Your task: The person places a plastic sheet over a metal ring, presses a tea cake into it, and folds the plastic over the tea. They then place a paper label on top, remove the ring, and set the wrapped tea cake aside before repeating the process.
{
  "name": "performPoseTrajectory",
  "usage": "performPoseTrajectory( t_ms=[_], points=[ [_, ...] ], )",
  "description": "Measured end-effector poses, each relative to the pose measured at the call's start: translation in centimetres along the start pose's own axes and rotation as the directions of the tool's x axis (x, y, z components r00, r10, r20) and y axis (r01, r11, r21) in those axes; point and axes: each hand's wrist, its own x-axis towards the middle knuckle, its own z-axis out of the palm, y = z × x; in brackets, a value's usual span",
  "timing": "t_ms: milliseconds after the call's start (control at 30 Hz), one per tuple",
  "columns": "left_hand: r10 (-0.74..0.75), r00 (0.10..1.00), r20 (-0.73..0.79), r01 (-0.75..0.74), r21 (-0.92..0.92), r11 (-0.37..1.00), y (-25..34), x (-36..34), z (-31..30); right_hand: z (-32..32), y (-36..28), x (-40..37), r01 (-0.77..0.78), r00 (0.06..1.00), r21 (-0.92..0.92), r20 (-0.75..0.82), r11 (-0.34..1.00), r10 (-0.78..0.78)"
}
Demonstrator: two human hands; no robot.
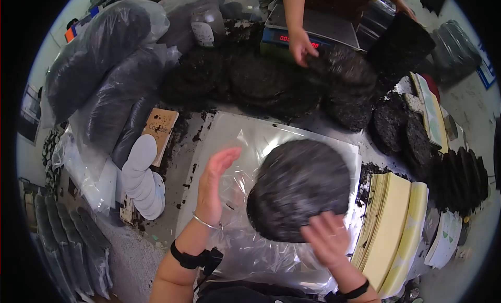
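A thick, round black cake that looks like pressed dried seaweed [302,185] is over the stack of clear plastic bags [235,193] in front of me, smeared by motion. My right hand [329,238] is at its lower right edge, fingers stretched out and blurred; the thumb side is hard to make out. To the left of the cake, my left hand [213,180] is raised above the plastic with its fingers extended, apart from the cake and holding nothing. Across the table, another person's hand [301,46] touches a similar black cake [344,68] by the scale.
A digital scale [313,26] stands at the back. Filled plastic bags [99,57] lean at the left, near white round labels [141,167] and a cardboard piece [160,126]. Yellowish label stacks [386,219] lie at the right. More black cakes [261,76] are piled behind.
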Motion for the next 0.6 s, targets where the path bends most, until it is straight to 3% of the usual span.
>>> performPoseTrajectory(
  t_ms=[67,100,167,200,300,367,400,467,500,567,600],
  points=[
    [-0.051,0.997,0.057,0.047,0.063,0.997,0.5,-1.7,-0.4,3.3,-3.5,-3.3,-0.170,0.959,0.074,0.243,0.983,0.147],
    [-0.037,0.997,0.070,0.033,0.065,0.997,1.0,-2.0,-0.4,3.0,-3.8,-3.3,-0.175,0.961,0.065,0.228,0.982,0.156],
    [0.071,0.962,0.262,-0.161,0.341,0.926,2.0,-2.4,0.6,1.9,-3.6,-2.9,-0.160,0.970,0.091,0.198,0.983,0.140],
    [0.072,0.960,0.272,-0.166,0.340,0.926,2.2,-2.7,1.4,1.1,-3.7,-2.3,-0.135,0.974,0.085,0.192,0.987,0.117],
    [0.108,0.804,0.585,-0.505,0.575,0.643,1.5,-2.1,5.0,2.1,-4.2,-3.2,-0.119,0.959,0.151,0.273,0.981,0.074],
    [0.004,0.703,0.712,-0.630,0.620,0.468,0.0,-2.2,7.1,2.7,-4.3,-3.3,-0.122,0.963,0.161,0.256,0.979,0.077],
    [-0.030,0.675,0.738,-0.672,0.631,0.388,-0.9,-2.4,7.7,2.7,-4.1,-3.0,-0.153,0.950,0.167,0.295,0.974,0.099],
    [-0.064,0.672,0.738,-0.664,0.639,0.387,-2.9,-2.8,8.3,2.0,-4.3,-1.9,-0.219,0.912,0.192,0.390,0.957,0.131],
    [-0.088,0.664,0.743,-0.671,0.643,0.368,-3.7,-2.7,8.3,2.0,-4.0,-1.5,-0.226,0.909,0.196,0.394,0.954,0.134],
    [-0.108,0.658,0.745,-0.673,0.646,0.359,-4.3,-2.9,8.3,1.7,-3.1,-1.7,-0.360,0.900,0.445,0.396,0.820,0.180],
    [-0.127,0.653,0.747,-0.669,0.647,0.366,-4.5,-3.0,8.3,1.8,-2.2,-2.3,-0.358,0.924,0.448,0.297,0.819,0.241]
  ],
)
